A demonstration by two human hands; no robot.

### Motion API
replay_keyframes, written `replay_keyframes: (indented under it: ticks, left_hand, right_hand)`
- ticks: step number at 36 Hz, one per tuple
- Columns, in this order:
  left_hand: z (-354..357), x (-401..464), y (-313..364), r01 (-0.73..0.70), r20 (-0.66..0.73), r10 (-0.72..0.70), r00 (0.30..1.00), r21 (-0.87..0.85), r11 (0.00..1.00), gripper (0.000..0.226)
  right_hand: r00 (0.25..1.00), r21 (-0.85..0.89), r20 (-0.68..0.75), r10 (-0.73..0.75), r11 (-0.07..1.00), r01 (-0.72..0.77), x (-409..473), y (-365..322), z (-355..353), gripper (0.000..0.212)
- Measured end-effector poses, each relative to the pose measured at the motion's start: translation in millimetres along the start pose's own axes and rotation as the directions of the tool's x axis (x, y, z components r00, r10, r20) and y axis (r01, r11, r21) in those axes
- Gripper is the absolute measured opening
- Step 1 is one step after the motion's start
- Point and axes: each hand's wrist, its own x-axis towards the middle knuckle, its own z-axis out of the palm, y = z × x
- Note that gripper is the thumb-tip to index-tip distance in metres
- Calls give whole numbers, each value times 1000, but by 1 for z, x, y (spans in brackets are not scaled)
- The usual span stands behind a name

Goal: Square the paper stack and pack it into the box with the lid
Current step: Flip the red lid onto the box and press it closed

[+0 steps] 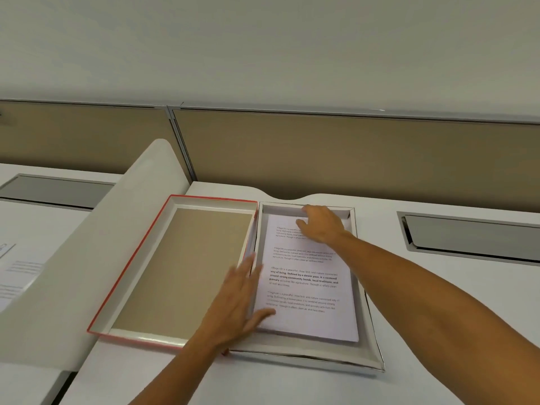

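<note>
From my remote seat I see the stack of white printed paper sheets lying flat inside the shallow white cardboard box on the white counter. The stack sits toward the box's left and far walls, with bare floor showing along the near and right sides. Just to the left, touching the box, lies the red-edged cardboard lid, turned inside up so its brown inner face shows.

My left hand is spread flat over the box's left wall, its fingers loosely extended and blurred, the thumb lying on the near left corner of the paper; it grips nothing. My right hand reaches across to the far end of the box, palm down on the top sheet, its fingers curled toward the stack's far edge beside the box wall. I cannot tell whether they pinch any sheets.

A white curved divider panel rises left of the lid.
</note>
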Motion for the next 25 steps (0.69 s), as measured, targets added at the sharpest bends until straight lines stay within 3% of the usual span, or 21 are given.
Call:
replay_keyframes:
  ticks: [3,5,10,13,18,22,23,25]
  left_hand:
    - [-7,-24,-10,296,-246,-321,915,-131,946,74]
    - [-8,-45,-15,350,-340,-374,863,-133,927,65]
    - [-4,-93,-12,479,-414,-507,756,-179,859,59]
    - [-5,-105,-13,626,-429,-687,587,-297,721,70]
    - [-14,-111,-16,686,-351,-906,236,-600,412,88]
    - [-27,-110,-24,614,-70,-996,-63,-789,17,94]
    - [-29,-111,-27,607,-22,-996,-89,-794,-37,90]
    - [-32,-112,-34,586,18,-998,-68,-808,-55,70]
  right_hand:
    - [999,108,19,-33,994,31,-13,-15,2,46]
    - [997,188,47,-62,981,52,-23,-28,6,48]
    - [981,253,99,-164,958,135,-51,-68,21,51]
    - [973,283,106,-203,945,166,-68,-91,29,51]
    - [956,331,138,-261,921,204,-93,-123,39,50]
    - [948,343,148,-283,913,219,-111,-142,43,50]
    - [944,342,152,-292,912,227,-115,-145,44,50]
    - [938,341,158,-309,908,242,-123,-151,44,50]
